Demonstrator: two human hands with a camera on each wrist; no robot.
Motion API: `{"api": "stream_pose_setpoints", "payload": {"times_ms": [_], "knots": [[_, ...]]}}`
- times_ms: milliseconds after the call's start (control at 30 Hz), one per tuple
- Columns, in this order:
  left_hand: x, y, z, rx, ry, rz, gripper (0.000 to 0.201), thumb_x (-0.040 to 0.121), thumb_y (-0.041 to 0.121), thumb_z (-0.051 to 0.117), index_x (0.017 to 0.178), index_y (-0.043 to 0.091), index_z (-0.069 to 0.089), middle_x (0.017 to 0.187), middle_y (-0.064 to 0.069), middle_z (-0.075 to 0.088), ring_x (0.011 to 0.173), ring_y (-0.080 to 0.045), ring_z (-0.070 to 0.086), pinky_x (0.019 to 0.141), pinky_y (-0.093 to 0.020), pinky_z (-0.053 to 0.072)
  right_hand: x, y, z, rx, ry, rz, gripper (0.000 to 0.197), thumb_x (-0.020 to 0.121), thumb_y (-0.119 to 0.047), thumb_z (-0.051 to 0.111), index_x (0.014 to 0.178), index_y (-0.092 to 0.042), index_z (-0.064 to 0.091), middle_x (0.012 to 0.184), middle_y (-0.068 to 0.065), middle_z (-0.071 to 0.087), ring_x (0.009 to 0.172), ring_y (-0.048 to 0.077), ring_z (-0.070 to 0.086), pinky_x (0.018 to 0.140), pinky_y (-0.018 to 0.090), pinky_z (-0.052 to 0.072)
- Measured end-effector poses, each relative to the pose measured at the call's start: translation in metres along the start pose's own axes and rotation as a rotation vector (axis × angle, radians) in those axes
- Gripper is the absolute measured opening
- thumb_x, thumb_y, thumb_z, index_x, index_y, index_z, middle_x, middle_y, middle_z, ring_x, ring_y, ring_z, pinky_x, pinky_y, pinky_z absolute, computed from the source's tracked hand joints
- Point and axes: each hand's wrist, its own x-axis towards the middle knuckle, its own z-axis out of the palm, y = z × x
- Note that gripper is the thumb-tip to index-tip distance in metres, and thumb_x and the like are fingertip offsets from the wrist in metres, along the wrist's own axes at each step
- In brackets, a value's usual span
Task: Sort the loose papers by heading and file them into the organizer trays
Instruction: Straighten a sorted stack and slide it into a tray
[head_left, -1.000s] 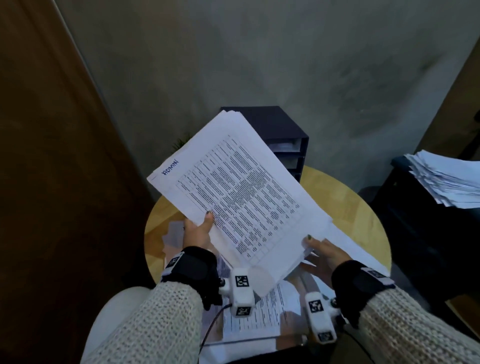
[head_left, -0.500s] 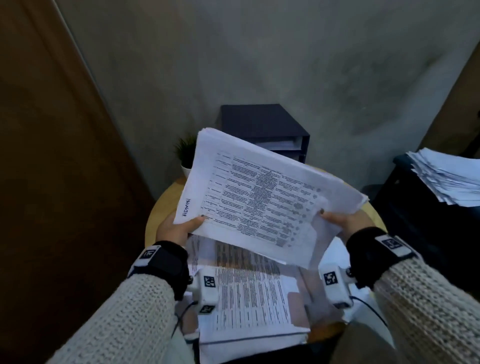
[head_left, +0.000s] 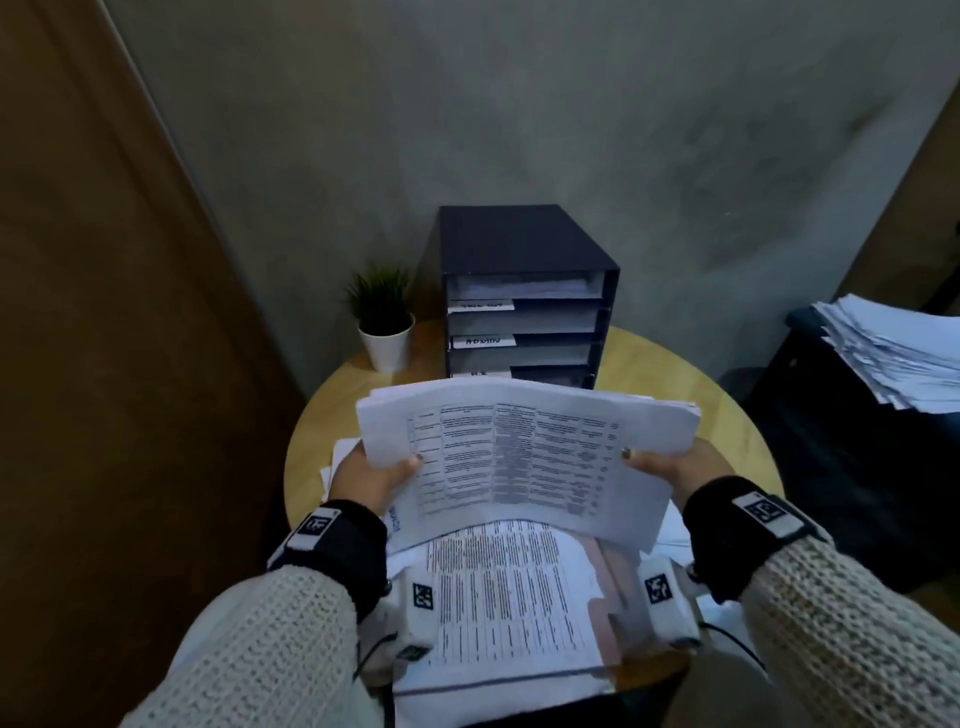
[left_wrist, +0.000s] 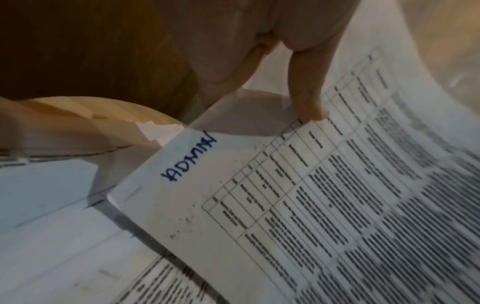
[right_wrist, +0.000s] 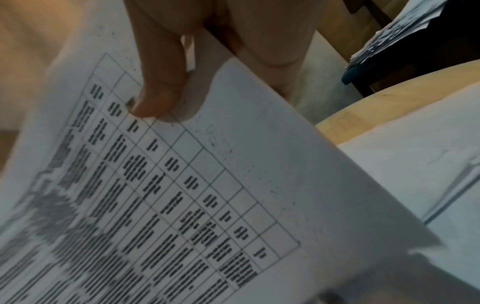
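Observation:
I hold a stack of printed table sheets (head_left: 524, 447) level over the round table, long side toward me. My left hand (head_left: 384, 470) pinches its left edge, thumb on top. My right hand (head_left: 670, 460) pinches its right edge the same way. The left wrist view shows the stack (left_wrist: 285, 205) with "ADMIN" handwritten in blue on the top sheet's corner, thumb (left_wrist: 309, 98) pressed on it. The right wrist view shows the thumb (right_wrist: 155, 92) on the stack (right_wrist: 207, 185). The dark organizer (head_left: 524, 296) stands just beyond, with labelled trays; one label reads ADMIN.
More loose papers (head_left: 509, 592) lie under my hands on the wooden table (head_left: 691, 384). A small potted plant (head_left: 383, 322) stands left of the organizer. Another paper pile (head_left: 893, 353) rests on dark furniture at the right. A wall stands close behind.
The stack has turned from a raised, tilted hold to a level one and dropped lower in front of the organizer. Both hands kept hold of its edges and moved apart.

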Motion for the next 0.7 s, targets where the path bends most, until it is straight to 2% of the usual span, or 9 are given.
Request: {"api": "stream_pose_setpoints", "payload": {"times_ms": [33, 100, 133, 233, 267, 333, 467, 533, 700], "knots": [[0.003, 0.000, -0.002, -0.004, -0.002, 0.005, 0.038, 0.056, 0.023, 0.085, 0.089, 0.019, 0.065, 0.105, -0.013, 0.070, 0.099, -0.032, 0.066, 0.091, -0.050, 0.051, 0.000, -0.002, -0.002, 0.014, 0.004, -0.002, 0.022, 0.061, 0.000, 0.082, 0.072, -0.009, 0.065, 0.058, -0.001, 0.071, 0.085, 0.028, 0.061, 0.093, 0.048, 0.046], [0.005, -0.005, -0.004, 0.029, -0.023, -0.024, 0.045, 0.049, 0.027, 0.083, 0.090, 0.018, 0.067, 0.105, -0.014, 0.070, 0.099, -0.032, 0.066, 0.092, -0.051, 0.051, 0.001, 0.001, -0.003, 0.001, 0.015, 0.010, 0.019, 0.068, 0.003, 0.078, 0.074, -0.009, 0.065, 0.064, 0.001, 0.071, 0.089, 0.030, 0.062, 0.094, 0.047, 0.046], [0.004, -0.009, -0.003, 0.061, -0.042, -0.044, 0.044, 0.052, 0.024, 0.082, 0.093, 0.017, 0.067, 0.107, -0.015, 0.069, 0.100, -0.032, 0.065, 0.094, -0.051, 0.050, -0.001, 0.000, -0.001, -0.021, 0.002, 0.021, 0.022, 0.063, -0.003, 0.082, 0.075, -0.010, 0.065, 0.071, 0.005, 0.071, 0.090, 0.031, 0.062, 0.095, 0.048, 0.047], [-0.005, -0.015, 0.004, 0.197, -0.056, -0.043, 0.044, 0.073, 0.020, 0.078, 0.113, 0.010, 0.063, 0.113, -0.011, 0.066, 0.107, -0.031, 0.062, 0.096, -0.041, 0.048, -0.002, 0.003, 0.006, -0.037, -0.045, 0.020, 0.066, 0.029, -0.030, 0.093, 0.084, -0.006, 0.068, 0.083, 0.011, 0.069, 0.086, 0.029, 0.065, 0.091, 0.047, 0.051], [-0.007, -0.014, 0.005, 0.233, -0.023, -0.036, 0.042, 0.079, 0.019, 0.073, 0.118, 0.009, 0.061, 0.112, -0.011, 0.065, 0.107, -0.030, 0.061, 0.093, -0.036, 0.047, -0.003, 0.001, 0.008, -0.032, -0.044, 0.004, 0.065, 0.038, -0.027, 0.093, 0.092, -0.002, 0.068, 0.081, 0.010, 0.071, 0.084, 0.029, 0.065, 0.088, 0.045, 0.052], [-0.007, -0.011, 0.005, 0.217, 0.021, -0.036, 0.037, 0.085, 0.012, 0.066, 0.121, 0.010, 0.059, 0.115, -0.012, 0.064, 0.106, -0.030, 0.061, 0.093, -0.035, 0.047, -0.001, -0.006, 0.007, -0.035, 0.005, -0.043, 0.039, 0.068, -0.009, 0.082, 0.103, 0.001, 0.066, 0.070, 0.002, 0.070, 0.075, 0.024, 0.064, 0.077, 0.036, 0.052], [-0.011, 0.012, -0.004, 0.212, -0.010, -0.035, 0.031, 0.081, 0.008, 0.064, 0.104, 0.027, 0.060, 0.110, -0.008, 0.068, 0.101, -0.029, 0.063, 0.096, -0.048, 0.049, 0.005, -0.038, -0.003, -0.235, 0.051, -0.254, 0.026, 0.077, 0.002, 0.072, 0.093, -0.016, 0.063, 0.080, 0.005, 0.062, 0.074, 0.022, 0.057, 0.063, 0.019, 0.047], [-0.009, 0.023, -0.007, 0.225, -0.026, -0.023, 0.032, 0.080, 0.005, 0.062, 0.103, 0.028, 0.060, 0.105, -0.006, 0.069, 0.098, -0.030, 0.063, 0.095, -0.047, 0.050, 0.008, -0.055, -0.006, -0.400, 0.033, -0.322, 0.029, 0.077, 0.000, 0.073, 0.088, -0.024, 0.063, 0.086, 0.005, 0.061, 0.083, 0.021, 0.056, 0.073, 0.022, 0.043], [-0.006, 0.057, -0.001, 0.308, -0.091, 0.006, 0.027, 0.082, 0.002, 0.061, 0.085, 0.029, 0.057, 0.088, -0.002, 0.065, 0.088, -0.026, 0.062, 0.087, -0.040, 0.050, -0.003, -0.092, 0.003, -0.875, -0.163, -0.316, 0.030, 0.078, -0.027, 0.076, 0.104, -0.035, 0.065, 0.091, -0.005, 0.063, 0.092, 0.017, 0.062, 0.084, 0.026, 0.046]]}}
